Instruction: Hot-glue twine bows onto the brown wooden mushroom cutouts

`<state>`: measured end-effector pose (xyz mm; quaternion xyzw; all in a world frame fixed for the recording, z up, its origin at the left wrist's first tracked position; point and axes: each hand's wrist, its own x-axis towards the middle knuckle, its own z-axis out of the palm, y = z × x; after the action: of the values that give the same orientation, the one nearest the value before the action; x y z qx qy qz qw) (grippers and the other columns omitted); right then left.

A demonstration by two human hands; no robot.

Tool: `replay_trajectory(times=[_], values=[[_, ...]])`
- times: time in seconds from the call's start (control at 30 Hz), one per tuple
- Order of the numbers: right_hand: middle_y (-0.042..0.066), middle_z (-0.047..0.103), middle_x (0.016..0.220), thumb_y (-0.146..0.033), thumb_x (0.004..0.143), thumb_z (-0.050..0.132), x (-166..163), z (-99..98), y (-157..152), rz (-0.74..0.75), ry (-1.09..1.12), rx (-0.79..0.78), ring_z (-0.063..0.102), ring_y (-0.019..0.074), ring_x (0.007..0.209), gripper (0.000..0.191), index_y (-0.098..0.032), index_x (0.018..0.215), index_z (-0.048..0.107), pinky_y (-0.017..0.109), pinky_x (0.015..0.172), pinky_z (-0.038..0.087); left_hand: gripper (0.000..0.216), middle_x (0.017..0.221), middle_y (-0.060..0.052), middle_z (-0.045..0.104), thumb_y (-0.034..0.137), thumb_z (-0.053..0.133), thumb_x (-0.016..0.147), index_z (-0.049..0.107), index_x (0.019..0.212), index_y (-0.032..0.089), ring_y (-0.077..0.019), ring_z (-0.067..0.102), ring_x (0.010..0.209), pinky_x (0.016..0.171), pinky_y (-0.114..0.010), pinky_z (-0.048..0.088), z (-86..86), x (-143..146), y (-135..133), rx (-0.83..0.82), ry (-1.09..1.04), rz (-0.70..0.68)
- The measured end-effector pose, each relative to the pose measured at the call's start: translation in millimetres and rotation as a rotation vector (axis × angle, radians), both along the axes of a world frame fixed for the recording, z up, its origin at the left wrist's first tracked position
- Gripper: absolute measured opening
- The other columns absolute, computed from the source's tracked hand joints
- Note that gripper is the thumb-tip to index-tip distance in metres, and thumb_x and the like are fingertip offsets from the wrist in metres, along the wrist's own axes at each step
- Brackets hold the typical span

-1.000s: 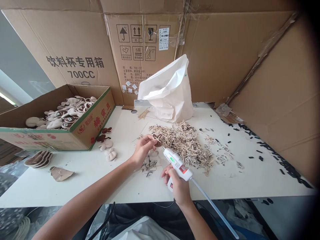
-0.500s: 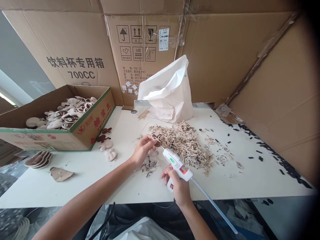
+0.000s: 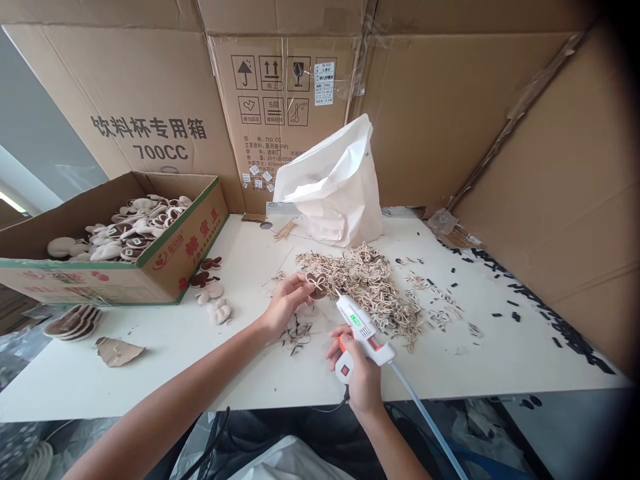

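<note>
Between the fingertips of my left hand (image 3: pixel 289 301) is a small brown fabric piece (image 3: pixel 318 287) with a cream cord bow lying on its face. My right hand (image 3: pixel 361 373) is wrapped round the handle of a white hot glue gun (image 3: pixel 361 325), with a long glue stick (image 3: pixel 425 417) running out of its back end. The gun's nozzle points up and left, a short gap from the brown piece. Just beyond both hands spreads a heap of small cream cord bows (image 3: pixel 365 283). Dark thread scraps (image 3: pixel 297 337) lie below my left hand.
An open carton (image 3: pixel 203 230) of plush pieces stands at the left. Nearby are brown and cream plush parts (image 3: pixel 213 291), a stack of brown pieces (image 3: pixel 74 323) and torn cardboard (image 3: pixel 119 351). Behind the heap sits a white bag (image 3: pixel 345 200). Black bits (image 3: pixel 560 320) line the right edge; cardboard walls surround the table.
The glue gun has drawn back right and slightly down, so its nozzle is off the brown piece. My left hand still holds the piece, now showing its bow more fully.
</note>
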<state>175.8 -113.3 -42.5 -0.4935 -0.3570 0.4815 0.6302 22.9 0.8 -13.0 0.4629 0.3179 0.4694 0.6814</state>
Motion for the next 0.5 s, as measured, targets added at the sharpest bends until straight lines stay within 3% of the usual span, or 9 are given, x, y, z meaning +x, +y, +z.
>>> replay_trajectory(times=[0.17,0.37,0.5], values=[[0.001,0.067,0.061,-0.052,0.089,0.069,0.1,2.5,1.0,-0.050,0.074,-0.004,0.056,0.0132,0.045,0.033,-0.019,0.087,0.070,0.023,0.043,0.037,0.025,0.100,-0.011,0.074,0.038,0.074,0.091,0.068,0.099,0.015,-0.0212,0.070,0.093,0.077,-0.029,0.048,1.6,-1.1,-1.2,0.019,0.051,-0.141],[-0.001,0.064,0.060,-0.060,0.086,0.075,-2.7,6.3,4.6,-0.210,0.134,-0.073,0.055,0.0131,0.044,0.043,-0.018,0.092,0.069,0.022,0.042,0.038,0.029,0.095,-0.013,0.076,0.039,0.077,0.090,0.074,0.102,0.013,-0.0223,0.071,0.087,0.085,-0.035,0.053,0.4,-2.3,-2.7,0.035,0.066,-0.432],[0.000,0.066,0.060,-0.057,0.081,0.083,-3.7,7.9,6.7,-0.235,0.104,-0.058,0.055,0.0140,0.045,0.042,-0.018,0.089,0.067,0.025,0.045,0.043,0.029,0.092,-0.012,0.075,0.038,0.082,0.086,0.076,0.097,0.013,-0.0183,0.067,0.079,0.071,-0.029,0.050,-0.6,-2.3,-2.8,0.055,0.090,-0.500]])
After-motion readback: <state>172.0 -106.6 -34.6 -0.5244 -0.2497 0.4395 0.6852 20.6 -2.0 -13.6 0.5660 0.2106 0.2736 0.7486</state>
